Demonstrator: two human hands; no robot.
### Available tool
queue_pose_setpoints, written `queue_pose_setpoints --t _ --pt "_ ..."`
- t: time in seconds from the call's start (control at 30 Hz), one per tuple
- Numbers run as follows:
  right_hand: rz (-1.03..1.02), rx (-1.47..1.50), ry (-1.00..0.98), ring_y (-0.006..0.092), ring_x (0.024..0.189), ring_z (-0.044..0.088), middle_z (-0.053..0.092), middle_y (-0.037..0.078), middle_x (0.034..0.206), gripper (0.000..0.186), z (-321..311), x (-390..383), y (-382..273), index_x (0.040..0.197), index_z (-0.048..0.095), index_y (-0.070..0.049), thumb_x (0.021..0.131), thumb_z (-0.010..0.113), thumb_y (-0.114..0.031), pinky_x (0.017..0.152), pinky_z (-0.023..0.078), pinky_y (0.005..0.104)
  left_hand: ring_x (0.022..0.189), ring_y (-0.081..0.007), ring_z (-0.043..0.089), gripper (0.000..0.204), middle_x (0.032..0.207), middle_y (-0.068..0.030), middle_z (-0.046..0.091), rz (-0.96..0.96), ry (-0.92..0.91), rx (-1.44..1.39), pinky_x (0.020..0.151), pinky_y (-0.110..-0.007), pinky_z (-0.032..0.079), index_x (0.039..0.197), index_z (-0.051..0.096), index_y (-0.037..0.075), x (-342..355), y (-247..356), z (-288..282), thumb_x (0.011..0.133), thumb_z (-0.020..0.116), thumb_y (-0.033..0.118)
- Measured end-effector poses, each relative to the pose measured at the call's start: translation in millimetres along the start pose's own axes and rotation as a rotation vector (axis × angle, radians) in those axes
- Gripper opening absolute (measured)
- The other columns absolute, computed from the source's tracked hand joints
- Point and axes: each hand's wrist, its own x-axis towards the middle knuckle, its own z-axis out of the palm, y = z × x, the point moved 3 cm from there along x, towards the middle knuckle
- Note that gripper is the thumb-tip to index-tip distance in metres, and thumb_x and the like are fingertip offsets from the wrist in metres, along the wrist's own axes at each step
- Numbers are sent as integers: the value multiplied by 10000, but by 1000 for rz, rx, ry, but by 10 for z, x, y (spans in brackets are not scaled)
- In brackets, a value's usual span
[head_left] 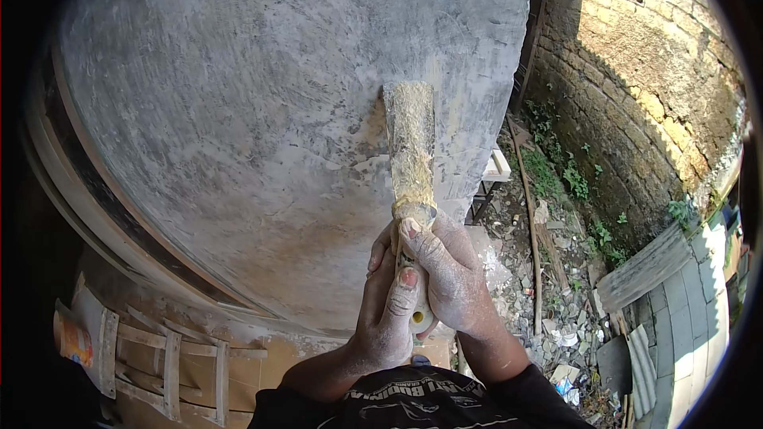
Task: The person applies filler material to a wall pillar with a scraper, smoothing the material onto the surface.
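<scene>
Both my hands are wrapped round the handle of a putty knife [411, 143], held out in front of me. Its wide blade is coated in pale, crumbly dust, and its tip lies against or close to a grey, patchy plastered wall [246, 111]. My left hand [383, 318] grips the lower part of the handle with the thumb along it. Higher up, near the blade's base, sits my right hand [451, 270], its thumb pressed on top. White powder covers the fingers of both. The handle is mostly hidden by them; a yellow-rimmed hole shows at its butt.
At lower left stand a wooden frame like a ladder [171, 365] and a bucket [73, 339]. A door or window frame [103, 175] edges the wall's left. Beyond its right edge lie rubble [564, 326], a long pole [531, 230] and a rough brick wall [612, 87].
</scene>
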Motion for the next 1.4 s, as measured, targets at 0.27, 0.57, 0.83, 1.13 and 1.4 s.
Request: queue_pose_setpoints --t 0.27,0.57,0.83,1.13,1.4 --pt "67 65 14 125 683 539 569 65 740 274 -31 -134 189 904 519 8 933 414 -243 621 434 266 1141 -212 397 556 1235 -205 389 -76 -25 -22 952 -312 309 1317 200 -110 -150 -127 -5 923 336 257" --pt "38 13 19 131 671 540 573 69 750 261 -64 -119 146 903 517 11 931 413 -227 621 435 266 1175 -237 381 556 1261 -213 375 -48 -47 19 979 -325 286 1323 194 -105 -109 -114 4 928 336 260" --pt "13 -6 2 135 689 551 579 75 758 274 -57 -85 81 910 510 12 936 398 -237 623 436 269 1198 -225 357 560 1279 -200 364 -92 -52 -35 992 -326 274 1337 185 -90 -75 -92 -2 932 347 261" --pt "-24 46 29 138 675 557 578 80 741 284 -56 -37 6 904 508 11 931 407 -253 619 441 265 1208 -216 348 535 1296 -195 343 -52 -68 -126 999 -325 270 1341 179 -85 6 9 65 934 345 221" --pt "-48 -58 45 129 673 558 582 77 739 289 -26 -43 -99 907 514 11 930 411 -258 620 446 262 987 -147 505 503 1120 -140 471 -40 30 8 784 -246 438 1278 301 -47 -1 -28 28 916 382 292"
